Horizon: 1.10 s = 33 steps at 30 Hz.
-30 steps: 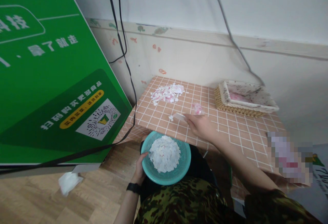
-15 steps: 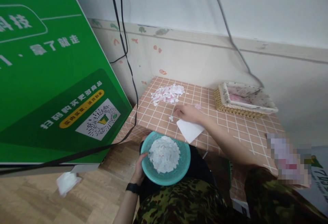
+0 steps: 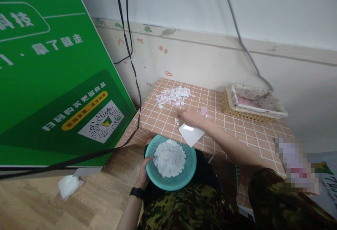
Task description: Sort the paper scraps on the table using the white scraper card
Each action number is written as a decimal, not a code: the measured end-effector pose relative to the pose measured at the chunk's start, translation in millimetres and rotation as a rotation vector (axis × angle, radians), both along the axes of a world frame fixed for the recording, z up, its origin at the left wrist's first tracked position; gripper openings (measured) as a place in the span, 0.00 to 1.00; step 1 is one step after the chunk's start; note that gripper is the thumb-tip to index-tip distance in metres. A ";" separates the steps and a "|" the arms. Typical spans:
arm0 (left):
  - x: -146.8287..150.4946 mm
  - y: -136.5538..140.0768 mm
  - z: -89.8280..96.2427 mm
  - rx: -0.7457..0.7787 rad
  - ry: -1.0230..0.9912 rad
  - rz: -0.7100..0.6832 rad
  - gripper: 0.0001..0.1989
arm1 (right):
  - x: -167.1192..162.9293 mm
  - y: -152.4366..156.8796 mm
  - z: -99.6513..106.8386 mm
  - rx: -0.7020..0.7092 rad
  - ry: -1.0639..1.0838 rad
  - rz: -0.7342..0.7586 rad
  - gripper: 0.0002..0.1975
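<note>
My left hand (image 3: 144,173), with a black band on the wrist, grips the left rim of a teal plastic colander (image 3: 191,166) on my lap. White paper scraps (image 3: 170,158) are heaped inside it. My right hand (image 3: 191,117) rests low over the checked table, fingers curled in. A flat white card (image 3: 191,137) sticks out from under its palm and moves with it; the grip itself is mostly hidden. A few small scraps (image 3: 176,121) lie by the fingertips. Farther back, a pile of white and pink scraps (image 3: 173,96) is spread on the tabletop.
Behind my right hand lies a small pinkish clump (image 3: 203,112). A lined wicker basket (image 3: 237,112) stands at the back right, against the wall. A green printed panel (image 3: 58,82) rises on the left, with black cables (image 3: 135,79) hanging beside it.
My right hand and the white card have shifted slightly left, and the card has turned a little. More of the pinkish clump shows behind the hand. The colander stays in place.
</note>
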<state>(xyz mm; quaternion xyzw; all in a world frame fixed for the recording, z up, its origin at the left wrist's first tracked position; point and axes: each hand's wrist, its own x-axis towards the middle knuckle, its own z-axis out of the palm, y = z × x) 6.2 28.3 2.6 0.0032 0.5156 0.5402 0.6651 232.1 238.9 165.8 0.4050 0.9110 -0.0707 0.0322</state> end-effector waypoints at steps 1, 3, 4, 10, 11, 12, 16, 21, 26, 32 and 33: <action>-0.4 -0.1 -0.5 -0.001 -0.002 -0.002 0.13 | 1.5 1.4 0.4 0.005 -0.007 -0.033 0.11; -1.2 -0.4 -1.2 -0.002 -0.006 -0.008 0.13 | 5.4 4.8 2.3 0.025 -0.010 -0.120 0.12; -1.5 -0.5 -1.3 -0.002 -0.009 -0.012 0.13 | 7.5 6.6 4.0 0.042 -0.009 -0.167 0.13; -1.6 -0.6 -0.3 0.001 -0.014 -0.022 0.14 | 13.6 3.2 17.5 0.078 0.043 -0.254 0.14; -1.4 -0.6 0.1 0.000 -0.013 -0.023 0.13 | 14.2 0.0 18.3 0.069 0.060 -0.235 0.15; -1.3 -0.5 0.4 -0.001 -0.012 -0.023 0.13 | 15.2 -3.4 18.1 0.075 0.074 -0.232 0.17; -1.2 -0.6 1.9 -0.001 -0.003 -0.011 0.12 | 26.8 -17.3 9.1 0.172 0.110 -0.330 0.24; -0.6 0.2 3.5 -0.003 0.016 0.015 0.10 | 49.8 -31.0 8.5 0.061 0.279 -0.200 0.14; 1.9 1.9 5.4 -0.015 0.008 -0.006 0.12 | 53.7 -31.4 29.4 0.180 0.348 -0.225 0.12; 2.8 1.2 6.5 -0.002 0.021 -0.003 0.11 | 32.2 -24.1 25.8 0.254 0.296 -0.155 0.15; 2.5 0.9 6.4 -0.003 0.025 -0.003 0.11 | 29.5 -24.5 25.6 0.247 0.285 -0.123 0.15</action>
